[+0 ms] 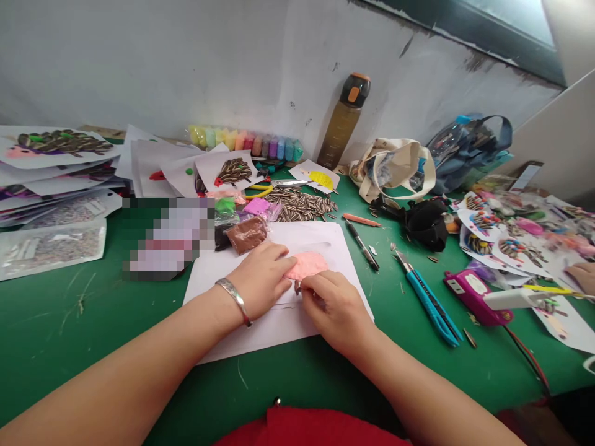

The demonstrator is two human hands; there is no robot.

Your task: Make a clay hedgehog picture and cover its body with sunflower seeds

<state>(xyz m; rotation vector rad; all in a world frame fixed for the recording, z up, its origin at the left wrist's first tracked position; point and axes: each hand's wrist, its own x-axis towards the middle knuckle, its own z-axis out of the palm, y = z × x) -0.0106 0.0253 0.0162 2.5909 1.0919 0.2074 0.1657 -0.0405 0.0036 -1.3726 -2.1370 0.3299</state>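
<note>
A flattened oval of pink modelling clay (307, 264) lies on a white paper sheet (269, 334) in front of me. My left hand (260, 279), a silver bracelet at its wrist, lies over the sheet with its fingers stretched out. Its fingertips touch the left edge of the pink clay. At the clay's lower edge, my right hand (334, 303) pinches a small piece of brown clay (297, 287) between thumb and forefinger. Behind my left hand a pack of brown clay (247, 234) rests at the sheet's far edge.
Sunflower seeds (300, 204) are heaped behind the sheet. On the right are a black pen (362, 246), a blue utility knife (430, 300) and a magenta glue gun (478, 297). A tilted bottle (341, 124) stands by the wall. Seed-covered pictures (60, 145) are stacked left.
</note>
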